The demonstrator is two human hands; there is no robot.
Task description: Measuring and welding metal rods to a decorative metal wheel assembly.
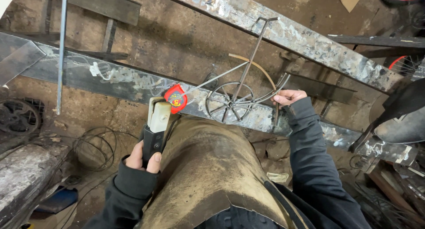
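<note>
Head view, looking straight down over a leather apron [208,176]: the left hand [144,160] has its grip wrapped fully shut round the black handle of a welding electrode holder [155,129], thumb on the near side, the pale head of the tool pointing up and away toward the metal beam [110,80]. Held low and close to the body like this, the tool looks parked rather than applied – its head stops just short of the wire work.

The right hand [287,97] reaches to the far end of a small wire bicycle frame [241,94], fingers curled shut on the thin rods at its right side. That hold seems meant to steady the piece, which stands on the beam with its one finished spoked wheel [230,102] upright against the steel; a long rod rises from the wheel hub to a bent handlebar end at the second beam [310,38] beyond.

A red tape measure [176,98] lies on the near beam between the tool head and the wheel, within easy reach of either hand.

Counted: two hands, one electrode holder, one wire frame with one complete wheel, one tape measure, two long scorched beams serving as the desk. To the left a loop of dark cable [95,147] lies on the dirt floor – how many turns, I cannot tell
</note>
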